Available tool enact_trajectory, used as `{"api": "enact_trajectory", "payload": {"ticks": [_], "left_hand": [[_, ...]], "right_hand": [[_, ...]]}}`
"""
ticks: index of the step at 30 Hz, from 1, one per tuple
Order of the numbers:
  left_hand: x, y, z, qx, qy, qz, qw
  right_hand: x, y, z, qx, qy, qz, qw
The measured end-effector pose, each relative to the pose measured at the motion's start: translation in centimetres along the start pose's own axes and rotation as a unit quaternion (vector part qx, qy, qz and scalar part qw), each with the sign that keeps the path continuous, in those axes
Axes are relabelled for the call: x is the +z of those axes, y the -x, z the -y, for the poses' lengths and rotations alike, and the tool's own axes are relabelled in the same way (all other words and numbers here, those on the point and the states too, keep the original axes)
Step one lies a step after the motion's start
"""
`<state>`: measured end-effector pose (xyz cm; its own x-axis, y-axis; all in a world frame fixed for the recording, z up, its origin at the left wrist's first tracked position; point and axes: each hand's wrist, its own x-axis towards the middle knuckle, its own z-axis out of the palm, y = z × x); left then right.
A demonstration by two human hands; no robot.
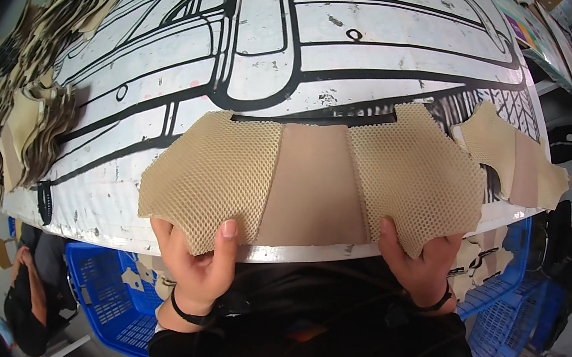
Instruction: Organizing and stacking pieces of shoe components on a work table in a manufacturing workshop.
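Note:
A wide, cut piece of beige mesh fabric (216, 162) with a smooth tan panel in its middle is held up over the near edge of the table. My left hand (199, 264) grips its lower left corner, thumb on top and the other fingers underneath. At the lower right corner my right hand (422, 269) pinches it the same way, the fingers mostly hidden behind the fabric. To the right, a similar smaller-looking mesh piece (493, 144) lies on the table near its edge.
The white table (361, 44) carries black line drawings. Tall stacks of cut fabric pieces (33, 123) stand along its left side. Blue plastic baskets (117, 308) with fabric pieces sit below on both sides. Another person's arm (34, 282) shows at lower left; printed sheets (543, 39) lie far right.

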<state>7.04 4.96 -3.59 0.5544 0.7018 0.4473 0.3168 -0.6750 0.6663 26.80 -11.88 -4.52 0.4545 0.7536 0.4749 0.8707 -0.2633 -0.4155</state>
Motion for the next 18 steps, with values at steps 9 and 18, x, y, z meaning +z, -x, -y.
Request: {"api": "enact_trajectory", "payload": {"ticks": [9, 18], "left_hand": [[-0.3, 0.2, -0.2, -0.009, 0.007, -0.008, 1.0], [-0.1, -0.2, 0.0, -0.025, 0.103, -0.047, 0.993]], "right_hand": [[-0.6, -1.2, 0.9, 0.019, -0.038, 0.039, 0.998], [-1.3, 1.0, -1.3, 0.04, -0.046, -0.005, 0.998]]}}
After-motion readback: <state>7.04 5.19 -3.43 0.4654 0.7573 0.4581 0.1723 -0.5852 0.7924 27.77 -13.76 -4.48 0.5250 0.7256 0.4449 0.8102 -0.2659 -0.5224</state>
